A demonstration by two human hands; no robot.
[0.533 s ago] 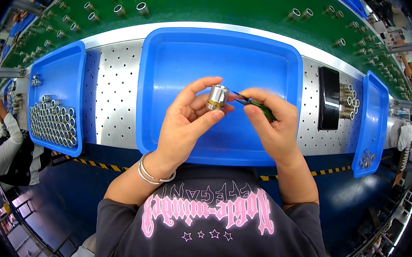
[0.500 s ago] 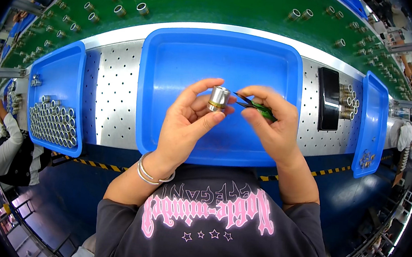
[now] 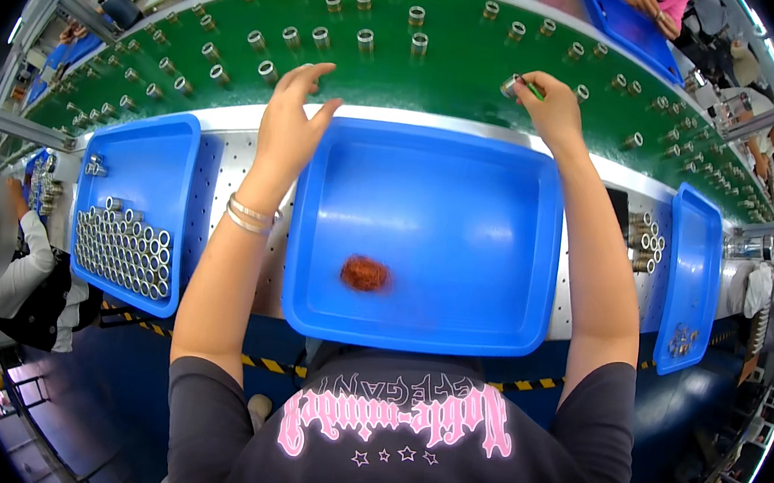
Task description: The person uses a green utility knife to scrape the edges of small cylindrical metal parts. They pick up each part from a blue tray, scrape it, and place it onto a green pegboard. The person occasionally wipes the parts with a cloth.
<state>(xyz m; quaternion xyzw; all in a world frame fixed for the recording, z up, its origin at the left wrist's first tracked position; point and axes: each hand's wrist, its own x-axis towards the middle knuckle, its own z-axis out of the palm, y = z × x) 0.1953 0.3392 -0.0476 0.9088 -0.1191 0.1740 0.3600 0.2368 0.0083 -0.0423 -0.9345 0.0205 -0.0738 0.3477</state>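
Note:
My left hand [image 3: 290, 134] is raised over the near edge of the green conveyor belt, fingers apart and holding nothing. A short metal sleeve [image 3: 266, 71] stands on the belt just beyond its wrist side. Over the belt to the right, my right hand [image 3: 551, 111] is closed, its fingertips pinching a tilted metal sleeve [image 3: 511, 86]. Green-handled tweezers [image 3: 534, 91] show partly between the same fingers; their tips are hidden. In the large blue tray [image 3: 425, 236] below my arms lies a blurred reddish-brown clump [image 3: 364, 274] of unclear kind.
Several metal sleeves [image 3: 365, 40] stand along the belt [image 3: 457, 90]. A blue tray [image 3: 182, 222] at left holds packed sleeves. On the right are stacked sleeves [image 3: 648, 243], a black flat device [image 3: 617, 212] and a blue tray [image 3: 670, 297] with small pieces. Other people work around.
Both hands have moved from above the large tray out to the belt and apart. My left hand no longer holds a sleeve. The reddish-brown clump now shows in the tray.

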